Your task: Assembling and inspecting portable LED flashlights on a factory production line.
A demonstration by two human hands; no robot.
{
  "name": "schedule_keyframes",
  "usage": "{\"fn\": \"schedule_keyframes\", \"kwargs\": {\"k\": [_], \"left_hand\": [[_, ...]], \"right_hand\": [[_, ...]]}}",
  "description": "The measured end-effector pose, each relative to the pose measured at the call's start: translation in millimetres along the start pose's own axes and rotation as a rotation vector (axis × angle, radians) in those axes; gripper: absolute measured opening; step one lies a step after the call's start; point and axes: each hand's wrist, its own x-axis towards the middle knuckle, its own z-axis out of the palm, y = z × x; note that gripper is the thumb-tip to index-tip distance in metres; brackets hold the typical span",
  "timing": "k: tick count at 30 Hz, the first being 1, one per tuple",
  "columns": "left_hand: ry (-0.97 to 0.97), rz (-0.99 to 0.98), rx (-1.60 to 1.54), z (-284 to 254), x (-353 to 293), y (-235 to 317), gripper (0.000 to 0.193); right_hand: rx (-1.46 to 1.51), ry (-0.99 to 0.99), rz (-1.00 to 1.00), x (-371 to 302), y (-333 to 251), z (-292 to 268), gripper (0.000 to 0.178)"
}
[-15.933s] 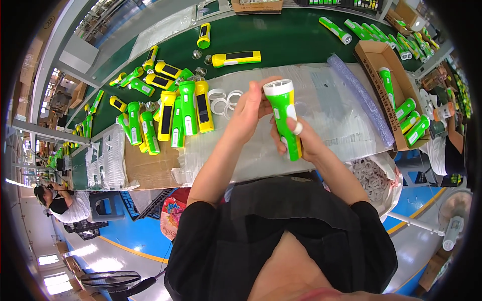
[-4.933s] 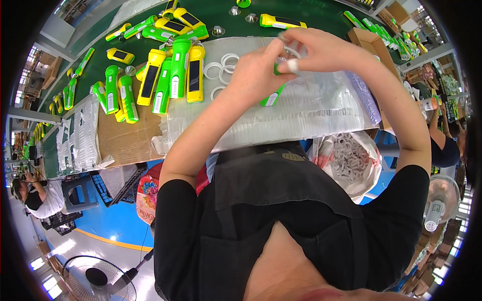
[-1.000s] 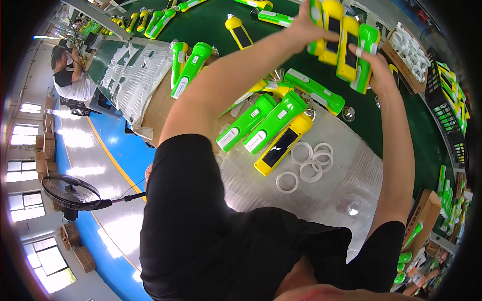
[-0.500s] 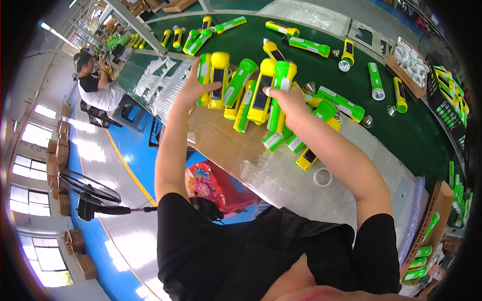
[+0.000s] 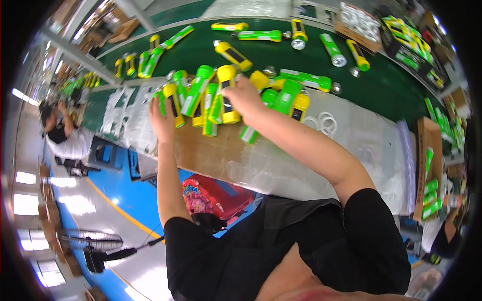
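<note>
A row of green and yellow flashlights lies side by side across the cardboard-covered near part of the bench. At its left end, my left hand (image 5: 161,120) is closed around a green flashlight (image 5: 160,102), beside a yellow flashlight (image 5: 173,104) with a dark panel. My right hand (image 5: 243,98) grips another yellow flashlight (image 5: 227,75) farther right, thumb across its front; the other fingers are partly hidden. Between the hands, a green flashlight (image 5: 198,90) lies slanted over its neighbours. Another green flashlight (image 5: 288,95) rests just beyond my right forearm.
White rings (image 5: 327,124) lie on the plastic-covered surface right of my forearm. More flashlights are scattered over the green bench (image 5: 201,50). A box of white parts (image 5: 357,25) and a black crate (image 5: 409,60) stand far right, a cardboard box (image 5: 427,165) nearer. One person (image 5: 60,125) sits at left.
The view has turned. My right hand has shifted from a green flashlight to the yellow one beside it. My left hand remains at the row's left end, and more white rings show.
</note>
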Motion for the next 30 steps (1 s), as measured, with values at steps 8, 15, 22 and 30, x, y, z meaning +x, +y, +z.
{"fn": "schedule_keyframes", "kwargs": {"k": [8, 15, 22, 30], "left_hand": [[-0.268, 0.388, -0.464, 30.2, 43.0, 203.6, 0.031], [-1.083, 0.786, -0.364, 183.7, 62.2, 286.9, 0.056], [-1.353, 0.92, -0.189, 227.0, 81.0, 324.8, 0.056], [-0.863, -0.001, -0.158, 172.0, 178.4, 187.7, 0.074]], "right_hand": [[-0.174, -0.061, -0.332, -5.7, -9.2, -98.3, 0.049], [-0.543, 0.445, -0.56, 64.2, -16.1, -271.6, 0.032], [-0.868, 0.318, -0.567, 125.5, -40.7, -321.1, 0.025], [-0.612, 0.515, -0.831, 259.5, -73.1, -241.8, 0.027]]}}
